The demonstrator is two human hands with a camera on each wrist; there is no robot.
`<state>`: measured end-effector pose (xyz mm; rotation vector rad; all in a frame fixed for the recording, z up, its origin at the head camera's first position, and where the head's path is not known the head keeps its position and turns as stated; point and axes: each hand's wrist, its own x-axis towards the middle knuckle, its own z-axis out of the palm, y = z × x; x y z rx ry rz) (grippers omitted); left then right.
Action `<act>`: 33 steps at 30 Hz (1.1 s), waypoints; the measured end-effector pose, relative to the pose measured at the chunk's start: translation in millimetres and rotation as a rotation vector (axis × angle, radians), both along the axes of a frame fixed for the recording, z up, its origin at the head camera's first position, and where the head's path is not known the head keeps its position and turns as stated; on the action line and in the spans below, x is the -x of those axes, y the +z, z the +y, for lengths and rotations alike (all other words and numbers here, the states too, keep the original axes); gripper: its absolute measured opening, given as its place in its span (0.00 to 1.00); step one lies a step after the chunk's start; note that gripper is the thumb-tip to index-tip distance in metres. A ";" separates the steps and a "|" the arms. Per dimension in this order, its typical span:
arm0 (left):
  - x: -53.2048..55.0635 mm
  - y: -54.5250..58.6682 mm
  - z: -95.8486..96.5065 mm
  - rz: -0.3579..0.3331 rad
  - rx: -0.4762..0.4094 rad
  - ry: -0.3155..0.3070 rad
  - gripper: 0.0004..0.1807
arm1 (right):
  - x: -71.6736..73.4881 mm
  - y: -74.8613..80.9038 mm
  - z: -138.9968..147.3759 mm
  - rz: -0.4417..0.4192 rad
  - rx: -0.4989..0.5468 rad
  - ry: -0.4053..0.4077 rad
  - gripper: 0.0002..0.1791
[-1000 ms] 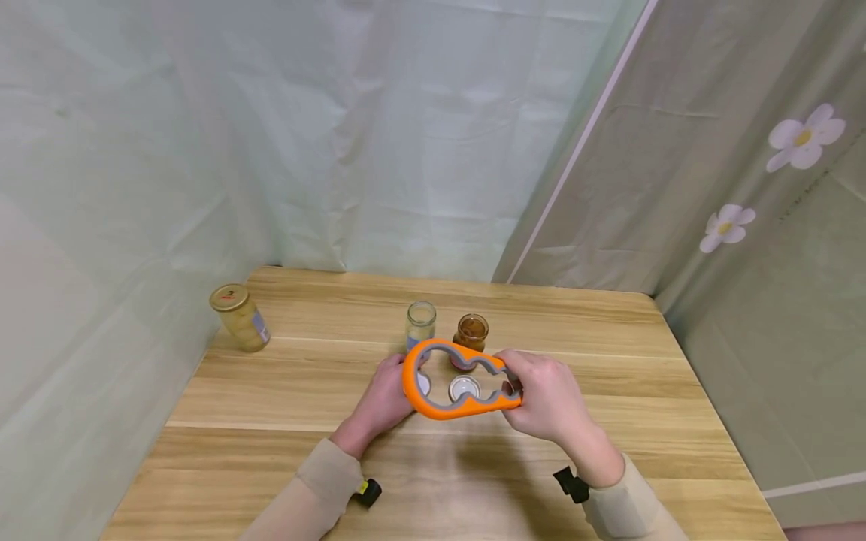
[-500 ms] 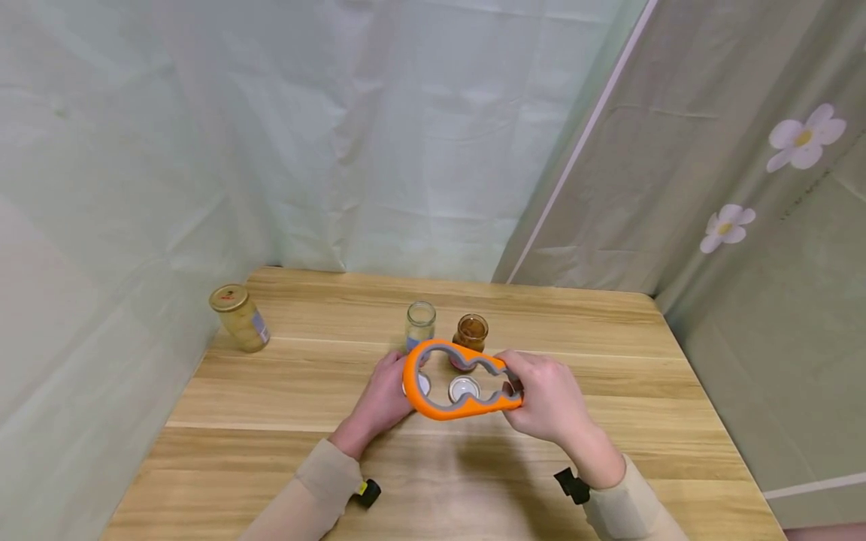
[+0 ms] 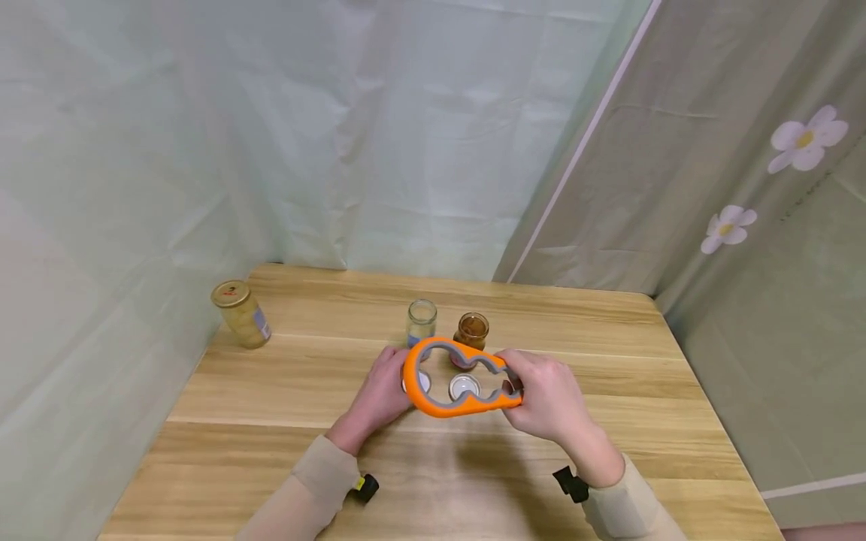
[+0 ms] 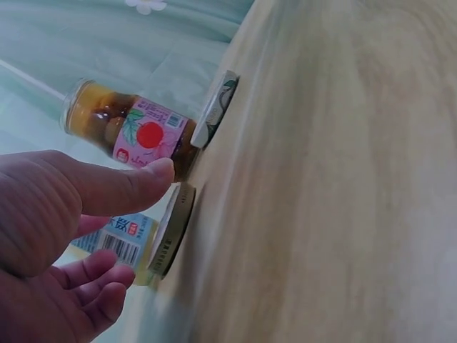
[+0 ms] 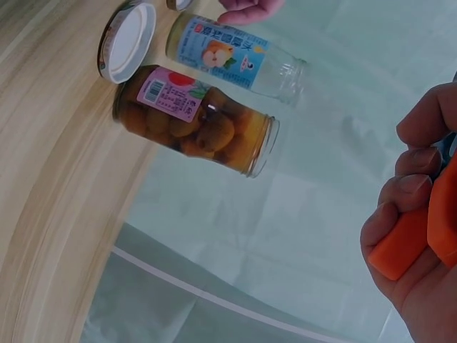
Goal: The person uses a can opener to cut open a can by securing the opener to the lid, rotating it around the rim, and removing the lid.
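Observation:
My right hand [image 3: 546, 394] grips the handle end of an orange jar opener [image 3: 443, 412], its grey-lined loop held above the table. My left hand [image 3: 375, 394] is beside a jar lid [image 4: 173, 229] on the table; its thumb is extended, its fingers are loosely bent and nothing is in them. A second lid [image 3: 464, 387] lies to the right, white inside up. Behind the lids stand two uncapped jars: a clear glass jar [image 3: 421, 319] with a blue label, and a jar of dark round fruit [image 5: 207, 128] with a pink label. The opener's loop partly covers both in the head view.
A capped jar [image 3: 243, 319] with a gold lid and pale contents stands at the wooden table's [image 3: 311, 300] far left corner. Pale curtains [image 3: 406, 150] hang close behind the table and along its sides.
My left hand has shifted slightly left, away from the nearer lid, and more of that lid shows. My right hand and the jar opener stay nearly still.

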<state>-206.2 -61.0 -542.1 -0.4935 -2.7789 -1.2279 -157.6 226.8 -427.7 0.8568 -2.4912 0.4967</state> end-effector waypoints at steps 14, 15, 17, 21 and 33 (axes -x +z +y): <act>-3.4 21.0 -19.6 -0.165 -0.058 0.053 0.35 | 0.6 -1.2 -0.8 -0.014 -0.004 0.003 0.22; -3.8 24.0 -22.8 -0.163 -0.068 0.053 0.35 | 0.4 -1.3 -0.8 -0.015 -0.005 0.003 0.22; -4.4 29.8 -30.6 -0.142 -0.084 0.047 0.36 | 0.0 -1.5 -0.6 -0.014 -0.005 0.003 0.22; -5.9 39.6 -49.3 -0.062 -0.129 0.056 0.34 | -1.0 -2.8 0.1 -0.012 -0.002 0.002 0.22; -1.2 44.6 -122.3 0.197 -0.467 0.477 0.19 | 0.5 -4.2 1.3 -0.008 0.004 0.004 0.22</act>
